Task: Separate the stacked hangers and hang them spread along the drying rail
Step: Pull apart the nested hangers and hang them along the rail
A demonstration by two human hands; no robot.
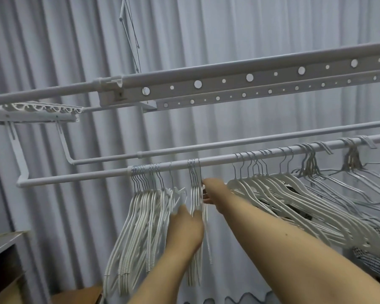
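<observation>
Hangers in hand: a small bunch of thin white wire hangers (195,189) hangs by its hooks from the long white round drying rail (217,160), between the two hands; roughly four hooks show, the exact count blurred.
Left bunch: a dense pack of white ribbed hangers (140,207) hangs on the same rail just to the left, too tightly stacked to count.
Right groups: white plastic hangers (283,194) and farther grey wire hangers (360,183) fan out along the rail, cut off at the right edge.
Left hand: the left hand (184,229) is seen from behind, fingers reaching into the hanger arms; whether it grasps any I cannot tell.
Right hand: the right hand (210,191) pinches the necks of the small bunch, fingertips mostly hidden.
Rack: a second white rail (228,144) runs behind, and two perforated white bars (250,84) above.
Backdrop: a pleated grey curtain (53,51).
</observation>
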